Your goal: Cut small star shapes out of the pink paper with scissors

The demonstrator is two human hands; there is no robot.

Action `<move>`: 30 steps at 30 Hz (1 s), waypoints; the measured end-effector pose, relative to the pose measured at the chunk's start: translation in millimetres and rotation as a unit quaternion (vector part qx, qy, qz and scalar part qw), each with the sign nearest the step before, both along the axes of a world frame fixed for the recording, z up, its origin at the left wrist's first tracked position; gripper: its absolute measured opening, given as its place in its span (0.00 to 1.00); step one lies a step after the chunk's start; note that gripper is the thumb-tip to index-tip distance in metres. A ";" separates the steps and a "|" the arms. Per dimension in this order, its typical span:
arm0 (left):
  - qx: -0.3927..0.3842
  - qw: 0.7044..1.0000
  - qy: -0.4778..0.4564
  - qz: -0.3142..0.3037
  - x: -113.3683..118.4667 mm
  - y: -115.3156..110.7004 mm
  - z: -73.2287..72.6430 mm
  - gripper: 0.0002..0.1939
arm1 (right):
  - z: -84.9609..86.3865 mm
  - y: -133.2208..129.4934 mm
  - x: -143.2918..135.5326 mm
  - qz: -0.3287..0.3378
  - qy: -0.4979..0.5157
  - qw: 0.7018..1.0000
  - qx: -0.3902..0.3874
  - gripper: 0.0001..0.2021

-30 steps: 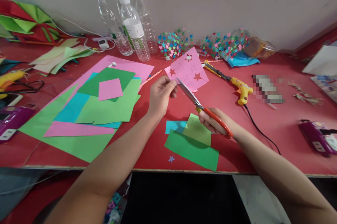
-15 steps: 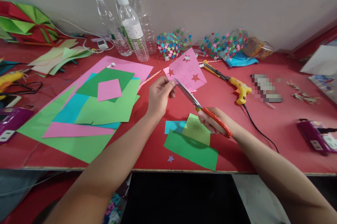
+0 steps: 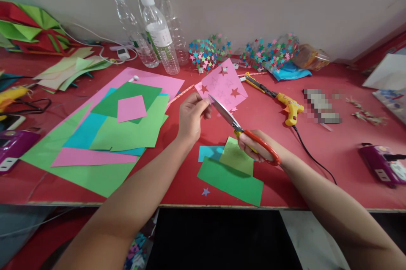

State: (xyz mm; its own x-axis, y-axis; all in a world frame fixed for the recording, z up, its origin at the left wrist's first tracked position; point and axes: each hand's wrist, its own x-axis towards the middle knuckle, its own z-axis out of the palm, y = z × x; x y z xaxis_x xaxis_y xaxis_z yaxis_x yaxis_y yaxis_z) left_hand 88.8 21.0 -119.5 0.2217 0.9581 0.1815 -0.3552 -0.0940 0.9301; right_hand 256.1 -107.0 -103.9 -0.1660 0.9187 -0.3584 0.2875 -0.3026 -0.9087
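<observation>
Sheets (image 3: 128,135) at left on the tabletop (image 3: 344,151), your left hand (image 3: 191,118) with its grip pinching the star-cut pink paper (image 3: 226,89) by an edge, scissors (image 3: 236,126) pointing at that pinch, your right hand (image 3: 267,138) gripping their handles, glue gun (image 3: 289,107) beyond.

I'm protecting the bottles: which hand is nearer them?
Left. The left hand is in front of the bottles, slightly right; the right hand is farther to the right.
</observation>
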 end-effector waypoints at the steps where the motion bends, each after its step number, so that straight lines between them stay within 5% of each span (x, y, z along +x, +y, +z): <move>1: -0.003 1.000 0.000 0.000 0.2 -0.4 0.3 0.08 | -0.8 0.1 0.5 0.002 0.000 1.000 0.003 0.27; 30: -0.060 0.998 -0.005 -0.029 8.1 -7.2 -6.6 0.07 | -6.6 -2.3 -7.1 -0.021 -0.018 1.000 0.004 0.27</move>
State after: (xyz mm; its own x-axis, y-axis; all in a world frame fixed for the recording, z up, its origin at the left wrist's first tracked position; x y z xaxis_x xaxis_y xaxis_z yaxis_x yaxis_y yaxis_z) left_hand 96.9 13.7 -126.1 0.2763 0.9587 0.0681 -0.3664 0.0396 0.9296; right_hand 249.0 -109.4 -110.5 -0.1144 0.9275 -0.3559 0.3072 -0.3077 -0.9005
